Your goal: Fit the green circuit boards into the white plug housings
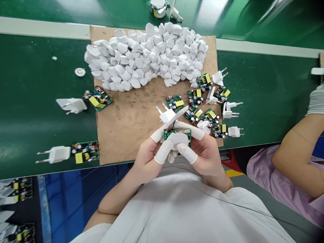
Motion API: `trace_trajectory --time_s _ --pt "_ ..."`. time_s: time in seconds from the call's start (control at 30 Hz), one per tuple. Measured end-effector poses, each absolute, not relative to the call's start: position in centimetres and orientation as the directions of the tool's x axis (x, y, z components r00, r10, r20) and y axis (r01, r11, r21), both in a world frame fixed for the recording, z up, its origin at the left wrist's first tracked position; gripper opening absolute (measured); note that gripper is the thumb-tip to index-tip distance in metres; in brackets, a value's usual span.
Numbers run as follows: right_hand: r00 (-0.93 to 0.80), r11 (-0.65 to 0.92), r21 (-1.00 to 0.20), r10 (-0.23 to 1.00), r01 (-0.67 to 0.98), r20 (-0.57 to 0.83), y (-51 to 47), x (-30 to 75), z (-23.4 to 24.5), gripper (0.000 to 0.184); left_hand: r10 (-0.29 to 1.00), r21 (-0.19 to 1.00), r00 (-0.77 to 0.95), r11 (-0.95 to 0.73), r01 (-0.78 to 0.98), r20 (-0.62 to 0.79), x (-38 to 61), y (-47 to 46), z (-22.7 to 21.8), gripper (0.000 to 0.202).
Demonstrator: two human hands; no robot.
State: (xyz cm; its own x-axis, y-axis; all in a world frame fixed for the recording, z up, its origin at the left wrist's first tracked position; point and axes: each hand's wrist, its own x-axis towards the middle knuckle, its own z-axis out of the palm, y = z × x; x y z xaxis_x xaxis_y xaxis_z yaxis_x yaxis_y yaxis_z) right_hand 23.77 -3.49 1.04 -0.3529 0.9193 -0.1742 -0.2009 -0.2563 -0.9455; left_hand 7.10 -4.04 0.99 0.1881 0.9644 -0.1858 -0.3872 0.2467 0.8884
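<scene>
Both hands meet at the near edge of the cardboard, their fingertips in white finger cots. Between them is a green circuit board [187, 133] with a white two-pin plug [167, 115] joined to it by thin wires. My left hand [152, 152] grips the board's left side, thumb on top. From the right, my right hand [205, 148] holds the same board, its thumb also on top. Under the thumbs a white putty-like piece [180, 140] lies on the board. The fingers below are mostly hidden.
A heap of white putty-like pieces [149, 57] covers the far part of the cardboard sheet [126, 125]. Several boards with plugs [220, 128] lie at the right, others [86, 152] at the left. A co-worker's arm [298, 155] is at the right edge.
</scene>
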Motion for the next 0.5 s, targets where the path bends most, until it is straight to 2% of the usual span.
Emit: trace_trajectory --time_s 0.1,0.17,0.27,0.37,0.5 --pt "-0.366 -0.241 -0.956 0.916 -0.167 -0.167 -3.3 24.0 1.2 0.062 0.961 0.9 0.173 0.263 -0.347 -0.214 7.3 -4.1 0.9 0.044" --pt "-0.35 -0.223 -0.961 0.924 -0.164 -0.154 -3.2 24.2 1.3 0.059 0.964 0.894 0.153 0.261 -0.364 -0.218 7.3 -4.0 0.8 0.045" --pt "-0.352 -0.186 -0.961 0.93 -0.206 -0.104 -3.3 24.2 1.1 0.051 0.97 0.885 0.114 0.244 -0.396 -0.217 7.4 -3.9 0.7 0.05" --pt "-0.34 -0.147 -0.955 0.939 -0.258 -0.052 -3.3 23.8 0.7 0.053 0.975 0.913 0.1 0.223 -0.342 -0.201 7.5 -3.9 0.9 0.047" --pt "-0.195 -0.121 -0.946 0.979 -0.3 -0.064 -3.2 22.8 0.7 0.032 0.983 0.935 0.076 0.181 -0.304 -0.166 7.7 -3.9 1.2 0.039"
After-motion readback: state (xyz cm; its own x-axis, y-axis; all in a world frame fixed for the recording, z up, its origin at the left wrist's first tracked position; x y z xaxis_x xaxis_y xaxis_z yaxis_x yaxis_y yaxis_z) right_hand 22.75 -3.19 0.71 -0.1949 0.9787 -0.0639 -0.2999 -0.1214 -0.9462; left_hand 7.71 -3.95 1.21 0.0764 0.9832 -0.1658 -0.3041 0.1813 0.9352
